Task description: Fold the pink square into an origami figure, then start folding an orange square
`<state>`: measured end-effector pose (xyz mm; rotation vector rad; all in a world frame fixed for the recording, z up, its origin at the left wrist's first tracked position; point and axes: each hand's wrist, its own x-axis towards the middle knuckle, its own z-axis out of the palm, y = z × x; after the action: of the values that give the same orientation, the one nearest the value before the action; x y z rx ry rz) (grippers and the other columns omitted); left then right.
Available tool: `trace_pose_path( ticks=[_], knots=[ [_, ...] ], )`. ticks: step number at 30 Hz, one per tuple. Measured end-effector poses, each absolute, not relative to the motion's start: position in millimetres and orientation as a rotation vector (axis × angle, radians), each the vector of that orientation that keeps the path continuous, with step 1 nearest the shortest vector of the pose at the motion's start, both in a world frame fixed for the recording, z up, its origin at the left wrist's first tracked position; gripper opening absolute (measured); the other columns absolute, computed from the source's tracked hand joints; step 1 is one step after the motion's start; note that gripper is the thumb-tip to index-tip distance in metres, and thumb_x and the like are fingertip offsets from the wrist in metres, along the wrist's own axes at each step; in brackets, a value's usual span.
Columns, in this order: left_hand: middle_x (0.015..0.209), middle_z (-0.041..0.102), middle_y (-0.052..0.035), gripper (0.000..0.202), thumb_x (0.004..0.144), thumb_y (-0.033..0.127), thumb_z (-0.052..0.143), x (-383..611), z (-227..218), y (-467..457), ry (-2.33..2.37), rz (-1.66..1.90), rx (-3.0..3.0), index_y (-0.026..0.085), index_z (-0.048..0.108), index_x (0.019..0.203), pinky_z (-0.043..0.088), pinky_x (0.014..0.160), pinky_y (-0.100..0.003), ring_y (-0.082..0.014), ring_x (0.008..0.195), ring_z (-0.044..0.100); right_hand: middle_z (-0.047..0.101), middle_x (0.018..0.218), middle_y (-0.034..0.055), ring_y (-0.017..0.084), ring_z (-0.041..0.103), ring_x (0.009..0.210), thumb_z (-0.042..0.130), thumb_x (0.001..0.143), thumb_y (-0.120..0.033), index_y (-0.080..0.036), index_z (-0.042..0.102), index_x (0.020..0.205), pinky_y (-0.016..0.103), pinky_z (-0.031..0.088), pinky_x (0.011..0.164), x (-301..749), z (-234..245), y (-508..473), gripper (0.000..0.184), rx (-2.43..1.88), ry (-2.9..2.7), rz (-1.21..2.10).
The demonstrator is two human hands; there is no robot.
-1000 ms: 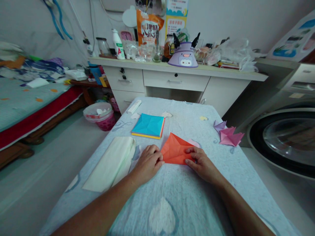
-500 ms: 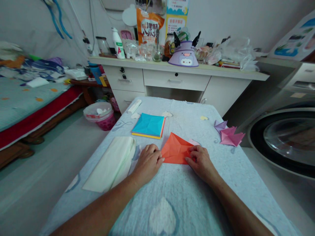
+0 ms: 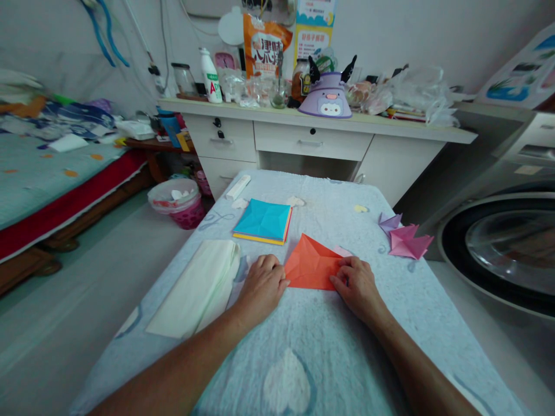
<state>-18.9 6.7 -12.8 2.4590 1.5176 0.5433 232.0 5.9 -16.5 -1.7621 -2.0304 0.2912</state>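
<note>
A sheet of orange-red origami paper [image 3: 313, 266], creased and partly folded to a peak at its far side, lies on the cloth-covered table [image 3: 329, 341]. My left hand [image 3: 265, 280] is closed on its left corner, thumb and fingers pinched together. At the right corner, my right hand [image 3: 356, 283] pinches the paper between thumb and curled fingers. Beyond my left hand is a stack of square coloured paper [image 3: 263, 219], blue on top. Pink folded paper [image 3: 410, 241] and purple folded paper [image 3: 391, 223] sit at the table's right edge.
A folded pale cloth or paper [image 3: 197, 289] lies left of my left forearm. A small white box [image 3: 238, 188] is at the far left corner. Behind stands a white desk [image 3: 312, 141] with clutter; a bin [image 3: 177, 202] is left, a washing machine [image 3: 507, 242] right.
My right hand has shifted very slightly to the right along the orange-red paper's edge. My left hand keeps its hold; the view has moved a little.
</note>
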Motion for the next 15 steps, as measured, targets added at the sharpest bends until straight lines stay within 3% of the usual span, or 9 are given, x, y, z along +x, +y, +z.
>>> trace_pose_path(
  ticks=[11, 15],
  knots=[
    [0.093, 0.052, -0.0046, 0.003, 0.085, 0.016, 0.055, -18.4, -10.8, 2.7, 1.536, 0.527, 2.495, 0.019, 0.056, 0.085, 0.041, 0.087, -0.039, -0.0223, 0.094, 0.046, 0.060, 0.098, 0.0078, 0.023, 0.053, 0.093, 0.063, 0.079, -0.027, -0.019, 0.060, 0.060, 0.038, 0.040, 0.085, 232.0, -19.0, 6.3, 0.021, -1.787, -2.044, 0.264],
    [0.104, 0.050, -0.0048, 0.028, 0.083, 0.010, 0.055, -17.8, -13.3, 2.1, 1.525, 0.604, 2.530, 0.024, 0.058, 0.108, 0.041, 0.090, -0.039, -0.0226, 0.100, 0.044, 0.059, 0.097, 0.0077, 0.023, 0.053, 0.093, 0.062, 0.079, -0.027, -0.019, 0.059, 0.061, 0.037, 0.039, 0.085, 232.3, -19.9, 7.5, 0.020, -1.784, -2.061, 0.244]
  ],
)
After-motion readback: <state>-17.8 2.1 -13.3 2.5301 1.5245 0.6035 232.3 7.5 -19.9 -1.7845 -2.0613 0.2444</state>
